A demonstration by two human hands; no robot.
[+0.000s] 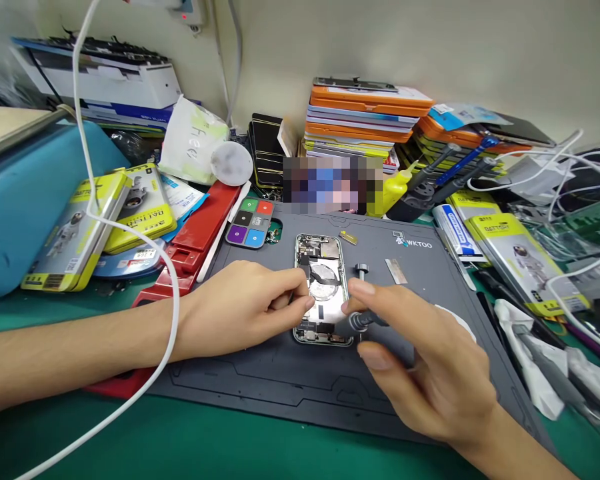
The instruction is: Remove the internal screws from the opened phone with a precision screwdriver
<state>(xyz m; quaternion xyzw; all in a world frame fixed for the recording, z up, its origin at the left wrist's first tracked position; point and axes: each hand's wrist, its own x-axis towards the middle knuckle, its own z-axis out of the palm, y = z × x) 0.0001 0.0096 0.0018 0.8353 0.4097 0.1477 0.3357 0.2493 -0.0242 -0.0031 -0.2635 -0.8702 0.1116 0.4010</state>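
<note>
Seemingly steadies the opened phone (325,283), flat centrally on the mat (260,385), with a curled left hand (235,310), pinch contents unclear; at right, half-opens the right hand (437,353) by a grey driver (361,322), perhaps for turning room, hold unclear.

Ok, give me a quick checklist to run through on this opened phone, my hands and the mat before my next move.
1. Phone lying on the mat: ok.
2. Left hand at the phone's left side: ok.
3. Right hand firmly gripping the dark tool: cannot tell, blurred.
4. White cable clear of your view: not ok, it crosses in front of your left forearm.
5. Mat free of loose pieces: not ok, a small metal plate lies right of the phone.
</note>
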